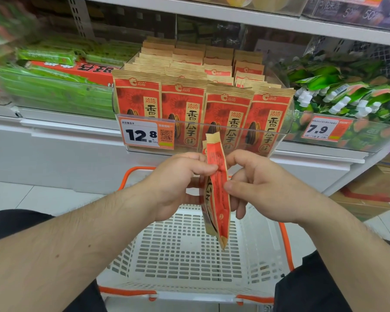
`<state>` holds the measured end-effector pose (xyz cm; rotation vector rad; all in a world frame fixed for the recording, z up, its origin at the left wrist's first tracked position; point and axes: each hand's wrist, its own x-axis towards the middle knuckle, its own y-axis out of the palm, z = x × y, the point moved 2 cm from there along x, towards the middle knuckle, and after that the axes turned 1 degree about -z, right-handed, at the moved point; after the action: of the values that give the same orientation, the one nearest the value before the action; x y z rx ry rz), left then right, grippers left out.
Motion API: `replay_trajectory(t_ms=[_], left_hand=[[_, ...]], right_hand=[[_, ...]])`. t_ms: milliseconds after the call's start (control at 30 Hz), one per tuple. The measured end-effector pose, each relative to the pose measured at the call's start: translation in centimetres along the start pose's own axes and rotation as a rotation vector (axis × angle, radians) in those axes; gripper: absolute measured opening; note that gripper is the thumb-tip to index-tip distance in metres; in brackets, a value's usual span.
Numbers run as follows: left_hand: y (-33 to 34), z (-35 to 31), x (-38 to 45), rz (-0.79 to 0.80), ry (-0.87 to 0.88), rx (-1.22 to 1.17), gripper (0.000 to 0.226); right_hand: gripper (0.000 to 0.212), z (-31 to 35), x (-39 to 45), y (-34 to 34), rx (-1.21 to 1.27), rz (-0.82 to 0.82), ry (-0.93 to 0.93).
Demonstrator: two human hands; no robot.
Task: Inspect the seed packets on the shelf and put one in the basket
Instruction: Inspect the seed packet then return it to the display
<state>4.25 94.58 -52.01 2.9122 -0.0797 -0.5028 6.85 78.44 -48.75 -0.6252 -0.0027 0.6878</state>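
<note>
Both hands hold red and tan seed packets (217,194) edge-on above the white basket (185,251); it looks like two packets pressed together. My left hand (178,183) pinches them from the left with thumb and fingers. My right hand (257,185) pinches them from the right. Rows of the same red seed packets (203,97) stand upright in a clear shelf tray (286,131) straight ahead, behind a 12.8 price tag (148,135).
The basket has an orange rim (287,246) and sits on the floor between my knees, with nothing inside it. Green snack packs (54,70) fill the shelf on the left, green pouches with white caps (338,95) on the right. Cardboard boxes (369,194) stand low right.
</note>
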Motion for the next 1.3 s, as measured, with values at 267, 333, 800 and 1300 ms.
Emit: replay_trajectory(t_ms=[267,333,800,1300], left_hand=[[0.0,0.4,0.4,-0.03,-0.004,-0.016,0.014],[-0.1,0.2,0.5,-0.041,0.003,-0.056,0.012],[-0.4,0.2,0.7,-0.009,0.058,-0.104,0.015],[-0.5,-0.1,-0.2,0.083,0.452,0.3,0.042]], right_hand=[[0.042,0.0,-0.2,0.2,-0.108,0.082,0.026],[0.064,0.2,-0.4,0.3,-0.176,0.159,0.039],[0.064,0.8,-0.9,0.2,-0.234,0.268,-0.007],[0.058,0.0,-0.3,-0.6,0.196,0.002,-0.108]])
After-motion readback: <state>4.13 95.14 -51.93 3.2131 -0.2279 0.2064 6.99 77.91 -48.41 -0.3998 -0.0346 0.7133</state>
